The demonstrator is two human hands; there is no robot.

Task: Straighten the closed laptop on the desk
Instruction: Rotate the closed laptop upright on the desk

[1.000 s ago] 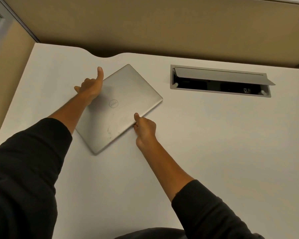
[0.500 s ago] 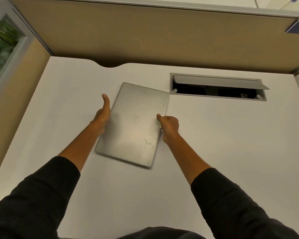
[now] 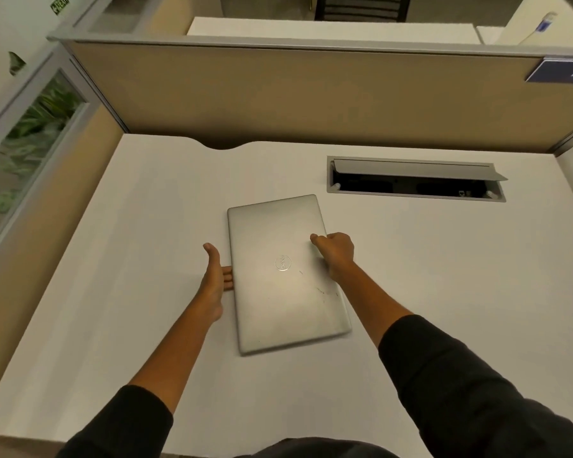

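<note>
Laptop (image 3: 283, 276) lies long axis near-to-far, slightly skewed, between open left hand (image 3: 215, 279) touching its edge and right hand (image 3: 336, 254) curled over the other.

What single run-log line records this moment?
task: straighten laptop | left hand: open, at its left edge | right hand: gripping right edge | laptop: closed, flat on desk, slightly skewed

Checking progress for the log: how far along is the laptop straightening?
Mostly done: the closed laptop lies flat on the desk, its long sides only slightly tilted against the desk's edges. In hand: the left hand is open against its left side, and the right hand grips its right side. Left: a small final twist to square it, then letting go.
</note>
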